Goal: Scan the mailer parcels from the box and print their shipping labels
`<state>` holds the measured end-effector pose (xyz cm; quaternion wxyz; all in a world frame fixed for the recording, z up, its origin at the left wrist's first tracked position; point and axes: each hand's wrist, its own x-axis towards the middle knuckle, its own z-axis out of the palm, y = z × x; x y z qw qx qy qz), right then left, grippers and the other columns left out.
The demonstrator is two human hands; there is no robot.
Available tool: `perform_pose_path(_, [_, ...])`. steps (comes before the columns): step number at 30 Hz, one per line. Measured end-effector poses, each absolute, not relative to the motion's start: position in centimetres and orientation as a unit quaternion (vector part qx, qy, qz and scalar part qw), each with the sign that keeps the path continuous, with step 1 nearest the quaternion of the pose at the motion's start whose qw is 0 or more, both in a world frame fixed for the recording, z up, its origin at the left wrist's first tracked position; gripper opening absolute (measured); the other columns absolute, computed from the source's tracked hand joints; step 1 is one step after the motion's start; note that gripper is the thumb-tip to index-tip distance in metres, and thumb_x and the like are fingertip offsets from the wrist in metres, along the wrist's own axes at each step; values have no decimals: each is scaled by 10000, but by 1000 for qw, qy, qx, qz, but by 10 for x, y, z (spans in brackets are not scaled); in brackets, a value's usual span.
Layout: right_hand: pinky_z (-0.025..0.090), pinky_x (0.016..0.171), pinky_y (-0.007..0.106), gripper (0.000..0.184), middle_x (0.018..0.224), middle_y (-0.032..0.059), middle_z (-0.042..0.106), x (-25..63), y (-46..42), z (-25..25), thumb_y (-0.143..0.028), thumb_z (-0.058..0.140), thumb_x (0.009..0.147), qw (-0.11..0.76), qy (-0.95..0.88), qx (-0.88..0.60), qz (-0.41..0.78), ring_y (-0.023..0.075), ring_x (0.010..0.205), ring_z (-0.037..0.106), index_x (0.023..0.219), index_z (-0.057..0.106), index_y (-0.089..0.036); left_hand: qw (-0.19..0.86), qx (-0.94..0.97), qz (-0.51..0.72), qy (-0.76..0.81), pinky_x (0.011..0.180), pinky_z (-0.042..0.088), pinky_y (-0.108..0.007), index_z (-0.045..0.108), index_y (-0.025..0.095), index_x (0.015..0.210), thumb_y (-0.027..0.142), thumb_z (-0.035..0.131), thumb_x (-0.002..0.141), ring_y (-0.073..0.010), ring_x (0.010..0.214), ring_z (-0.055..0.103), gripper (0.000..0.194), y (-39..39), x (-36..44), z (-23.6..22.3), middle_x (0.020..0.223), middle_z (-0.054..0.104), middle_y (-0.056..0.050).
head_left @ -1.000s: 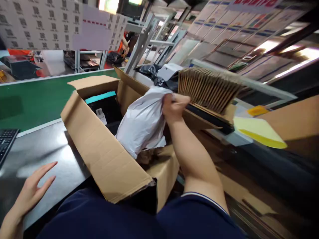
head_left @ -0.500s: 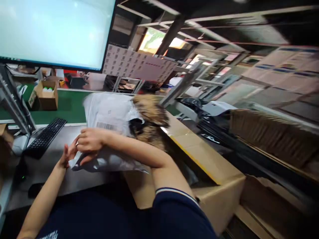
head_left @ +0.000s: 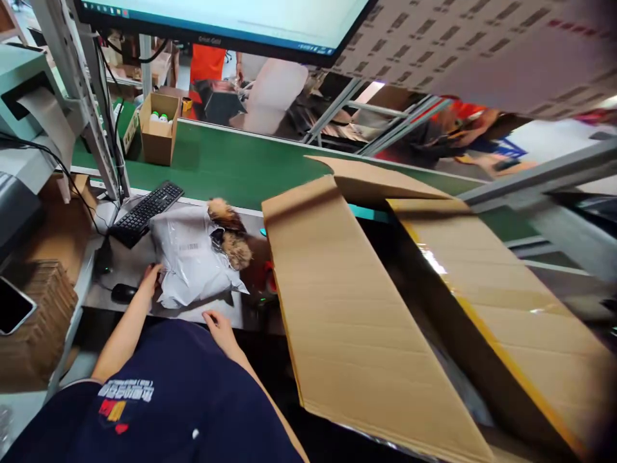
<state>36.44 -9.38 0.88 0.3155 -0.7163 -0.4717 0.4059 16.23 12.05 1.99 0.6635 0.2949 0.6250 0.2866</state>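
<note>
A grey plastic mailer bag (head_left: 189, 256) with a barcode label lies on the dark work table (head_left: 241, 308), brown fur (head_left: 231, 236) sticking out of its open right end. My left hand (head_left: 150, 279) rests against the bag's left edge, fingers on the plastic. My right hand (head_left: 218, 324) hovers at the table's near edge just below the bag, fingers apart and holding nothing. A large open cardboard box (head_left: 347, 321) stands to the right, its flaps spread.
A black keyboard (head_left: 147, 211) and a mouse (head_left: 123, 293) lie left of the bag. A green conveyor belt (head_left: 231, 164) runs behind, carrying a small open carton (head_left: 159, 128). A monitor (head_left: 231, 19) hangs above. Flat cardboard stacks and a phone (head_left: 12, 305) are at far left.
The bag came out of the large box and across to the left, and now lies on the table. My right hand has let go of it; my view swung left and down.
</note>
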Motion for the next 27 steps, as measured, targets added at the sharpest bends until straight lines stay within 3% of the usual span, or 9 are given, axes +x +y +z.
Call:
perform_pose_path(4, [580, 1031, 615, 273, 993, 75, 833, 365, -92, -16, -516, 590, 830, 275, -460, -664, 522, 402, 1043, 768, 846, 788, -329, 640, 290, 263, 662, 948, 548, -401, 500, 197, 1459, 423, 716, 926, -322, 1306, 633, 618, 92, 136, 17, 1433, 634, -190])
perform_pose_path(9, [489, 1206, 493, 340, 1342, 47, 770, 304, -23, -20, -411, 651, 890, 248, -557, -482, 629, 294, 1314, 688, 1175, 800, -300, 579, 394, 306, 645, 1118, 494, -418, 559, 110, 1386, 275, 630, 955, -318, 1358, 610, 466, 72, 109, 15, 1461, 611, -242])
perform_pose_path(12, [349, 1305, 482, 516, 1652, 74, 512, 253, 11, -28, -305, 620, 947, 238, -674, -416, 562, 258, 1560, 446, 1462, 643, -279, 419, 518, 357, 655, 1208, 437, -455, 636, 136, 1269, 269, 614, 934, -316, 1339, 609, 361, 72, 67, 6, 1375, 664, -215])
perform_pose_path(15, [197, 1352, 542, 685, 1773, 72, 273, 219, 32, -44, -302, 686, 932, 213, -763, -421, 442, 286, 1661, 208, 1590, 498, -328, 259, 592, 304, 700, 1205, 435, -509, 648, 132, 1271, 260, 527, 952, -337, 1320, 607, 364, 65, 14, -14, 1325, 674, -214])
perform_pose_path(17, [194, 1345, 552, 710, 1763, 96, 305, 208, 40, -56, -314, 746, 904, 199, -790, -430, 389, 312, 1641, 268, 1578, 522, -331, 206, 611, 233, 728, 1163, 472, -530, 632, 94, 1310, 226, 482, 944, -350, 1288, 627, 418, 56, -16, -31, 1295, 683, -228])
perform_pose_path(19, [262, 1317, 526, 653, 1718, 134, 400, 202, 44, -68, -282, 761, 888, 214, -803, -431, 352, 309, 1568, 410, 1521, 599, -288, 172, 640, 159, 732, 1152, 485, -534, 614, 38, 1350, 223, 455, 953, -361, 1296, 627, 466, 44, -38, -46, 1308, 683, -252])
perform_pose_path(22, [371, 1225, 477, 444, 1565, 191, 569, 193, 43, -82, -275, 646, 923, 265, -795, -449, 310, 294, 1416, 545, 1316, 737, -89, 126, 695, 60, 706, 1211, 447, -500, 578, -26, 1428, 213, 419, 987, -366, 1433, 544, 526, 27, -53, -60, 1479, 601, -284])
perform_pose_path(24, [397, 1185, 495, 454, 1490, 213, 607, 186, 42, -86, -324, 623, 919, 277, -786, -470, 291, 317, 1368, 555, 1222, 760, -15, 106, 716, -7, 690, 1233, 431, -482, 545, -43, 1486, 178, 419, 981, -373, 1508, 471, 565, 17, -55, -63, 1583, 519, -276])
perform_pose_path(27, [410, 1195, 538, 590, 1547, 217, 575, 174, 37, -87, -336, 807, 775, 283, -774, -471, 315, 363, 1409, 534, 1322, 746, -125, 82, 734, -90, 668, 1247, 421, -465, 489, -44, 1556, 110, 426, 936, -379, 1546, 419, 642, 2, -52, -67, 1646, 439, -265])
